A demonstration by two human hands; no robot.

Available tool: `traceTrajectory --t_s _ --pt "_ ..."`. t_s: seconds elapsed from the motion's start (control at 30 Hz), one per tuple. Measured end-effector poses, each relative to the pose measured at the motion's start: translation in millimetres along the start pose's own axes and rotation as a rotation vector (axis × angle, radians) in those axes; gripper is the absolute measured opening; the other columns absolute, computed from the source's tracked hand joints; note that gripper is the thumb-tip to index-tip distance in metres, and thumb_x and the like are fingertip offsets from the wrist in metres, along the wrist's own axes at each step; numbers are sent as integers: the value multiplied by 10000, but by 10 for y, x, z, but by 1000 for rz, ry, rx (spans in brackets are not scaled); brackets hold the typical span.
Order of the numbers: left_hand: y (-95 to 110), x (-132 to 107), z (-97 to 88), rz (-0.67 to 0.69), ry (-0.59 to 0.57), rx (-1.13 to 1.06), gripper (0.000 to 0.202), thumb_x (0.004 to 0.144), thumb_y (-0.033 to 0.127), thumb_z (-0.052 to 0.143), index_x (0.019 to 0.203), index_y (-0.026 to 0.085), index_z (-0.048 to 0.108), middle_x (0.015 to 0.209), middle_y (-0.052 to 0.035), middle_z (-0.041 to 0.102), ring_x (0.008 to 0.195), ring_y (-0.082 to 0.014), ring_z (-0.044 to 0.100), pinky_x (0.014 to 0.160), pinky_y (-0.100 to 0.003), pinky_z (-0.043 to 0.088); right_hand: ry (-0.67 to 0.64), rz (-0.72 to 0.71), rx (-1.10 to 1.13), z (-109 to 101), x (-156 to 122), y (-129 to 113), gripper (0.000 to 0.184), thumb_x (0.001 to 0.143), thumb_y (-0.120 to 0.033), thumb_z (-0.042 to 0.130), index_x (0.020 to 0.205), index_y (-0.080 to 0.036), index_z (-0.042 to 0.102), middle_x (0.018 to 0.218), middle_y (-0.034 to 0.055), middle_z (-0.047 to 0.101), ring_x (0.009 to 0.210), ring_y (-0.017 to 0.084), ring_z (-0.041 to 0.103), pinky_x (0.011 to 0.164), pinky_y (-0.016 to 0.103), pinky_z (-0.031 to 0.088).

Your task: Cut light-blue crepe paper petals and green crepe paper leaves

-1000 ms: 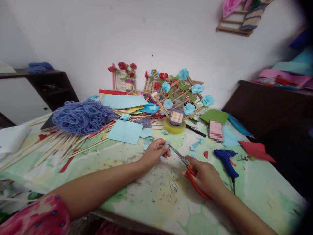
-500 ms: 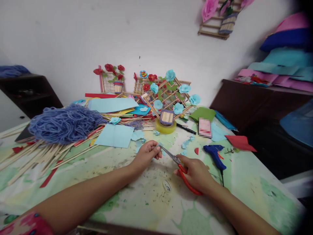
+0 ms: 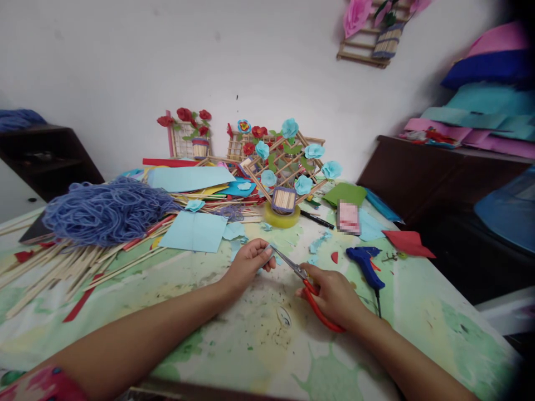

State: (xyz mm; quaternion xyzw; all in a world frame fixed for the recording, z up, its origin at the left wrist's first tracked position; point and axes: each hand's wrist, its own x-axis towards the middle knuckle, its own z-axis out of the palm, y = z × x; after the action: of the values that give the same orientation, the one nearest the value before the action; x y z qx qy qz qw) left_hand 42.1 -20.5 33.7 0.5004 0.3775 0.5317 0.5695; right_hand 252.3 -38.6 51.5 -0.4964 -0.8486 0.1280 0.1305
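Observation:
My left hand [image 3: 247, 262] is closed in a pinch on a small light blue paper piece [image 3: 272, 253] just above the table. My right hand [image 3: 332, 298] grips red-handled scissors [image 3: 301, 282], whose metal blades point up-left and meet that paper piece at my left fingertips. Both hands hover over the stained green and white table cover [image 3: 259, 340] near the front middle.
A blue glue gun [image 3: 365, 264] lies right of my right hand. Behind are blue paper sheets [image 3: 194, 231], a tape roll [image 3: 282, 218], a black pen [image 3: 317, 219], stick frames with paper flowers [image 3: 288, 161], blue yarn [image 3: 104, 209], wooden sticks [image 3: 67, 264] and red paper [image 3: 407, 243].
The view swung to the right at first, then steadied. My hands stay together, the scissors blades still at the blue paper piece, with only slight shifts.

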Motion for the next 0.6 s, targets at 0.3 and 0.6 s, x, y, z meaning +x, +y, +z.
traceTrajectory --t_s 0.3,0.6 --pt "8 0 -9 2 -15 50 225 775 356 592 731 154 505 574 6 591 524 -91 481 541 -220 361 7 19 -97 -9 3 5 412 789 -499 488 1092 -235 575 656 15 652 632 192 607 534 230 302" --pt "16 -16 5 3 -8 75 217 787 359 578 772 153 513 606 0 588 554 -98 491 557 -222 374 -22 37 -97 -9 12 10 429 796 -498 466 1114 -228 565 644 15 639 631 190 604 525 234 282"
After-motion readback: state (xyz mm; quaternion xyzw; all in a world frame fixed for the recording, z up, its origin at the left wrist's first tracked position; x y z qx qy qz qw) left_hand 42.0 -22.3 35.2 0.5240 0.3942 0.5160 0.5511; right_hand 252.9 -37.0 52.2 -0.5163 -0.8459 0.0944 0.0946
